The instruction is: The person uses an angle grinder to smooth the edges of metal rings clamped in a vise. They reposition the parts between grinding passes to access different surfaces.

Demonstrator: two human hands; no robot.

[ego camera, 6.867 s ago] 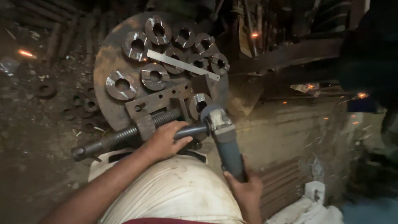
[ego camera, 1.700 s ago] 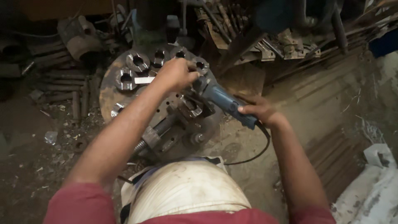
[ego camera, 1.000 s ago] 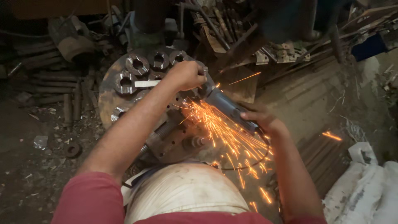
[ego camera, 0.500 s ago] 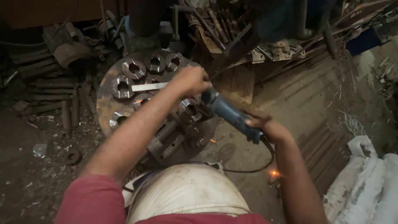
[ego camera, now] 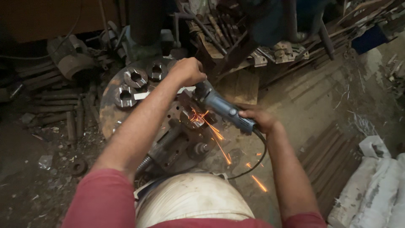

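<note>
A blue angle grinder (ego camera: 223, 109) is held over a round rusty steel plate (ego camera: 110, 106) that carries several large metal nuts (ego camera: 135, 77) and a vise (ego camera: 177, 143) with a long screw. My left hand (ego camera: 188, 71) grips the grinder's side handle near its head. My right hand (ego camera: 259, 119) is closed on the rear of the grinder's body, where a black cable (ego camera: 253, 162) leaves it. Orange sparks (ego camera: 211, 128) fly from the disc where it meets a part clamped in the vise. The disc itself is mostly hidden by the grinder's head.
Scrap iron bars and pipes (ego camera: 55, 109) lie at the left, and rusty metal parts (ego camera: 270, 48) pile up at the back. A dark machine column (ego camera: 145, 21) rises behind the plate. White sacks (ego camera: 375, 190) lie at the right. A pale rounded drum (ego camera: 192, 204) sits below me.
The sparks stopped half a second ago and fly again now. Earlier both hands moved the grinder from the vise's near side up onto the clamped part.
</note>
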